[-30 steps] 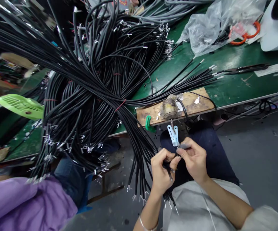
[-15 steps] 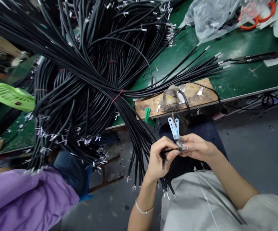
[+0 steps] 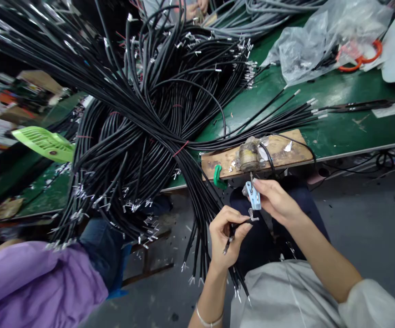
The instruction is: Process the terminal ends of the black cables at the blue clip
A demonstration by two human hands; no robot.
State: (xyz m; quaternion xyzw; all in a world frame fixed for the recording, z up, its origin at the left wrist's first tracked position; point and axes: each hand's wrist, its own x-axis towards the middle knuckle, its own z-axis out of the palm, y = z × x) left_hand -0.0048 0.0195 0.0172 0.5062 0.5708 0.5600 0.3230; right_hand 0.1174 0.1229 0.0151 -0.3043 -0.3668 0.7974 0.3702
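My left hand [image 3: 227, 237] is closed in a pinch around a black cable [image 3: 237, 225], whose silvery stripped end [image 3: 253, 217] sticks out past the fingertips to the right. Just above that end is a light blue clothes peg [image 3: 254, 197] on the shaft of a small tape-wrapped motor [image 3: 249, 155]. My right hand [image 3: 279, 202] has its fingers closed at the peg's upper right side. A small grey lump [image 3: 245, 191] shows at the peg's left; what it is I cannot make out. More black cables [image 3: 197, 200] hang down beside my left hand.
The motor is fixed on a wooden board [image 3: 214, 160] at the green table's [image 3: 341, 132] edge, with a green clamp [image 3: 219, 176]. A large cable pile [image 3: 143, 136] covers the left. Pliers [image 3: 361, 106], orange-handled scissors [image 3: 371, 57] and a plastic bag [image 3: 306, 50] lie right. A purple-clothed person [image 3: 43, 282] sits left.
My right hand has left the cable end and moved up to the peg, which now tilts. My left hand still pinches the cable, slightly lower. The head view has shifted.
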